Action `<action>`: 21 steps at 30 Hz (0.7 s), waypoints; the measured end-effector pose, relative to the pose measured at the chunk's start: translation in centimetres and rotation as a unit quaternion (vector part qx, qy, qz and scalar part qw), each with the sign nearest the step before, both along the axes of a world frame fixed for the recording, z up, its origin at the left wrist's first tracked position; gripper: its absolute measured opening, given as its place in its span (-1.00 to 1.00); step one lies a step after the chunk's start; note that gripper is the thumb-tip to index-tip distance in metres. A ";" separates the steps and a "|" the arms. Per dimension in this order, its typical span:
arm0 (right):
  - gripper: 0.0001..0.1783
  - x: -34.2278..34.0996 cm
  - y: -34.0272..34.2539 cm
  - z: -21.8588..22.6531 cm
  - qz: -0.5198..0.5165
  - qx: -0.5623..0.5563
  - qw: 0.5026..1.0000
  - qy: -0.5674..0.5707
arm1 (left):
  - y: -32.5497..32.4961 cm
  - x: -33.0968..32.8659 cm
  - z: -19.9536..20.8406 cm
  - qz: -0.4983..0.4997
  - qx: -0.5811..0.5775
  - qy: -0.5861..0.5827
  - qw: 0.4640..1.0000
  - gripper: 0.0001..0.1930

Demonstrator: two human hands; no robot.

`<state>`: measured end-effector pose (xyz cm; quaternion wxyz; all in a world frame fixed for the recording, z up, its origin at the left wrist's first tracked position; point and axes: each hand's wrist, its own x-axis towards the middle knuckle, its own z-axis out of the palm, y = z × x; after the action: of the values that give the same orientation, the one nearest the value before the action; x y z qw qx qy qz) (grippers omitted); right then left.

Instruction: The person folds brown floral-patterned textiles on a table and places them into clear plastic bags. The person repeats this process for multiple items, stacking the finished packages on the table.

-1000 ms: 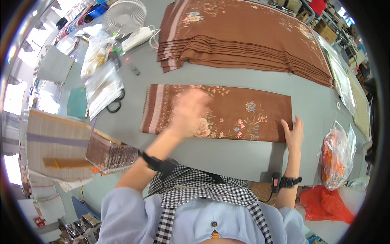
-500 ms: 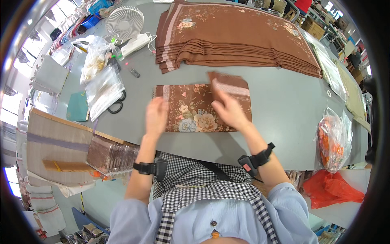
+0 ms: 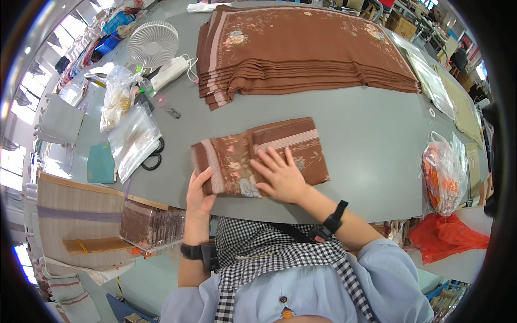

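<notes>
Nearest: checked apron (image 3: 280, 253) covers the lap; whatever sits below the desk (image 3: 366, 134) edge there is hidden.

Folded brown floral cloth (image 3: 239, 161) is on the desk, close to the front edge, lying askew. Left hand (image 3: 199, 191): grip is a pinch on the cloth's left end, thumb on top, fingers apparently under it; they're hidden, so can't judge how firm. Right hand (image 3: 283, 176): grip released, palm down, fingers spread over the flap's edge.

Risks, my read: uneven pull from the left against pressure from the right could skew the layers or crease the flap. If the right palm slides, the flap could shift or spring back. Close to the front edge, a tug toward the body could hang a corner over.

Hard to see: cloth's left end is blurred, can't tell if it's lifted. Layer count and underside hidden. Right hand covers part of the print and the flap edge.

Left, further out: scissors (image 3: 152, 161) show only black handles; clear plastic sleeves (image 3: 134, 140) hide the rest. Sweeping the sleeves could drag them along.

Far: brown cloth stack (image 3: 312, 54), front folds wavy, count unclear. Beyond, background warps and gets cut off at the fisheye rim.
</notes>
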<state>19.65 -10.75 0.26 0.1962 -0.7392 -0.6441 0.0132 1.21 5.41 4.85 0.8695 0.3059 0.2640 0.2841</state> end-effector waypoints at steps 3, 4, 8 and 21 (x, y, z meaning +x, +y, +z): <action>-0.43 -0.3 -0.7 0.2 0.020 0.047 0.985 0.163 | -2.0 5.4 0.9 -0.102 0.180 0.005 0.978 -0.42; -0.47 0.3 -1.4 0.4 0.010 0.080 0.969 0.235 | -3.4 7.7 0.8 -0.121 0.269 0.008 0.956 -0.38; -0.51 3.9 -6.1 1.4 -0.241 0.141 0.693 0.664 | -8.6 15.0 -0.5 -0.253 0.405 0.052 0.877 -0.33; -0.64 6.6 -9.3 -0.7 -0.312 0.127 0.881 0.331 | -6.7 11.1 -3.1 -0.258 0.812 0.342 0.397 -0.19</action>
<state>26.25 -20.04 -0.48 0.4841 -0.8234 -0.2735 0.1138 12.32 -1.29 1.79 0.0805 0.9925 0.0923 -0.0017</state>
